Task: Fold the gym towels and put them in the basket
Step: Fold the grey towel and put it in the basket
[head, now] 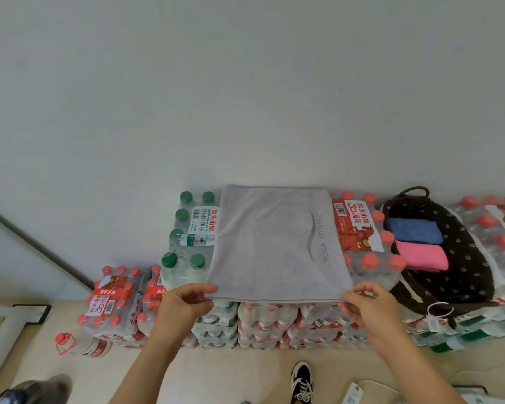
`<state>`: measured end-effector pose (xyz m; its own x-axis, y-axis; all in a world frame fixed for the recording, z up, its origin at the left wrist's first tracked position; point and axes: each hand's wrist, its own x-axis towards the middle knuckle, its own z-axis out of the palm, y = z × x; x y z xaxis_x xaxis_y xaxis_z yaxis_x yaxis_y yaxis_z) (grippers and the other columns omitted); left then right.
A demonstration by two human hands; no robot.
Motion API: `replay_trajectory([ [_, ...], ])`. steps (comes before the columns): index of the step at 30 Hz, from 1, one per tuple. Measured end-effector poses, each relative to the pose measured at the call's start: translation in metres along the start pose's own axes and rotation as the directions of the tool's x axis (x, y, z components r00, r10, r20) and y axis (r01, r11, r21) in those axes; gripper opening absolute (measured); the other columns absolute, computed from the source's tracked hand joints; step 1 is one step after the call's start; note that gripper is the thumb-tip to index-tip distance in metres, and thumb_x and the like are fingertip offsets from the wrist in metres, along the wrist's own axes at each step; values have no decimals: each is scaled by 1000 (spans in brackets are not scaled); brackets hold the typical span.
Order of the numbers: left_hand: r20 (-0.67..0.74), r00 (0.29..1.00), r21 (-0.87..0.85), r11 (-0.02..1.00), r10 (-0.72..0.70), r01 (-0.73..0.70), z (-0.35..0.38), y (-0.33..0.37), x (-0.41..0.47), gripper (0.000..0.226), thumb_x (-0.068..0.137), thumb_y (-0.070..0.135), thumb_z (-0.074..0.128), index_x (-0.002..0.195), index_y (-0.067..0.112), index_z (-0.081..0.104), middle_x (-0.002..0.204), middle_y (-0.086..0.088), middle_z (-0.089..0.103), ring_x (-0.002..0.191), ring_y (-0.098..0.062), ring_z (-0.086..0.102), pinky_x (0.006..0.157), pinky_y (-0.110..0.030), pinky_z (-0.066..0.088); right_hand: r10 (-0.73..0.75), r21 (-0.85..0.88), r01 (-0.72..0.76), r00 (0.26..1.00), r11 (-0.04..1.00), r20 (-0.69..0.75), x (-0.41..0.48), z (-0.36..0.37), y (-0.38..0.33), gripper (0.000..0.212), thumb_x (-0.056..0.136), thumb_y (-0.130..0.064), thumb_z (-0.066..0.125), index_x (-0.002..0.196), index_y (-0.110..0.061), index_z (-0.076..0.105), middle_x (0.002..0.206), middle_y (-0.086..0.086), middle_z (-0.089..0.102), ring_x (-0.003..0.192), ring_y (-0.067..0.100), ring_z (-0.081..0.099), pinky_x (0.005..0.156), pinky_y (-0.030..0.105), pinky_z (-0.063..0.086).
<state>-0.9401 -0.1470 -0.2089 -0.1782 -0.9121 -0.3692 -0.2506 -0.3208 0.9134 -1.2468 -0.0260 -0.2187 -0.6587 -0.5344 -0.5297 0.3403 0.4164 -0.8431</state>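
The left hand (187,298) and right hand (368,304) each pinch 1 near corner of the grey towel (274,243), which is spread flat on bottle packs (362,228). Likely soft, light and limp (it should sag between grips), it is best lifted by its corners. The basket (464,258) beyond to the right holds 2 folded towels.

Between the left hand (184,301) and the right hand (368,304), here's the towel (274,246): grey cloth, matt, with a fine short nap, a stitched near hem and a flat darker print. Under it are the packs (274,319), wrapped in clear plastic film that is glossy and crinkled. Red caps (369,260) sit beyond the right hand and green caps (169,259) beyond the left, all smooth plastic. Right of the right hand, the basket (473,258) has a dark printed cloth lining and a woven rim. Inside lie a blue towel (414,231) and a pink towel (421,256), both soft, fluffy, matt cloth.
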Motion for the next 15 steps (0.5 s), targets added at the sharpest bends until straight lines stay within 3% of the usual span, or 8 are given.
replay_trajectory([
  [3,-78,989,38,991,129,-126,5,2,1,25,74,-9,74,84,13,76,79,-14,72,76,-33,65,67,-26,55,23,220,-39,997,975,77,-7,1,-11,10,90,5,55,95,-2,61,88,24,66,66,24,66,54,24,57],
  [5,-128,970,109,975,204,-191,7,6,3,21,74,0,77,81,20,75,86,-14,68,79,-33,62,69,-24,55,-8,264,-23,994,964,113,-12,-2,-23,18,94,2,48,100,1,64,89,23,70,69,24,70,56,23,58],
  [8,-158,935,173,941,317,-290,1,16,9,23,77,8,76,78,31,73,98,5,65,92,-19,63,81,-32,52,-107,230,63,977,971,182,-19,-8,-42,28,96,1,41,109,-4,65,100,15,73,90,24,72,67,29,58],
  [10,-99,933,137,934,345,-331,-2,25,9,23,81,6,72,82,29,70,93,6,70,91,-16,66,84,-36,54,-197,179,159,956,971,217,-24,-10,-53,31,94,3,45,115,-10,64,104,9,73,100,20,69,75,32,55],
  [13,-3,875,223,853,484,-471,0,40,4,29,88,4,63,83,32,56,81,5,68,78,-13,65,70,-25,54,-354,14,357,919,934,176,-30,-9,-68,32,87,-3,62,113,-21,67,102,-2,74,97,8,69,71,21,57],
  [15,108,789,331,726,605,-603,2,50,-1,30,93,6,53,84,34,51,79,7,62,75,-14,60,63,-20,48,-438,-61,444,895,894,82,-30,-6,-74,27,84,-11,68,108,-22,68,98,-6,75,92,5,69,66,17,56],
])
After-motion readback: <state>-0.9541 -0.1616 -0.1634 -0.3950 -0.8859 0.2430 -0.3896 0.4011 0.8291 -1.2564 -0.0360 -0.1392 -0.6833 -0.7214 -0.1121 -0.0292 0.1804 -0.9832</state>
